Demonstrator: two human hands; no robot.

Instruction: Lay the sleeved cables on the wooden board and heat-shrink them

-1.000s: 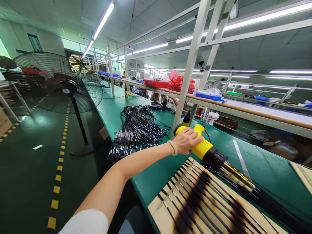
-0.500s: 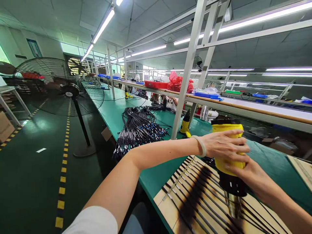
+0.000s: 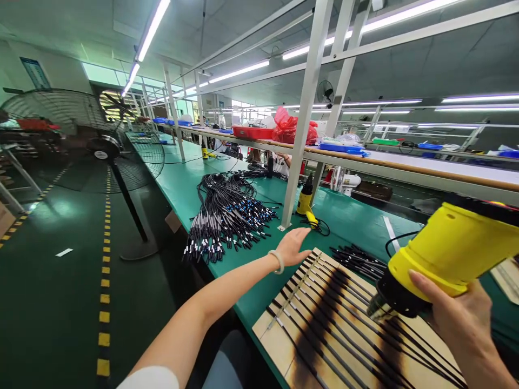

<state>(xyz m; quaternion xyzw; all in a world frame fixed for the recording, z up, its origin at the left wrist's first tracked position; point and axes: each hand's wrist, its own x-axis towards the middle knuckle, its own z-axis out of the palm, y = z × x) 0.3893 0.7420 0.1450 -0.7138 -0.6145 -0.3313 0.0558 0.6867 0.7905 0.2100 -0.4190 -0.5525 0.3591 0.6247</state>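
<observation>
My right hand (image 3: 466, 319) grips a large yellow heat gun (image 3: 450, 248), whose metal nozzle points down and left over the right part of a wooden board (image 3: 279, 346). Black cables (image 3: 336, 335) lie side by side across the board, which bears two dark scorched bands. My left hand (image 3: 294, 248), with a pale band at the wrist, is near the board's upper left corner, fingers apart and holding nothing. Behind the board lies a small bunch of black cables (image 3: 359, 259).
A big pile of black cables (image 3: 231, 216) covers the green table (image 3: 182, 189) at left. Another yellow heat gun (image 3: 305, 200) stands by a white post (image 3: 304, 113). A shelf beyond holds a red tray (image 3: 253, 133). A floor fan (image 3: 130, 194) stands left.
My left hand has let go of the heat gun and moved left to the board's corner. The heat gun, in my right hand, has tilted and shifted right and nearer.
</observation>
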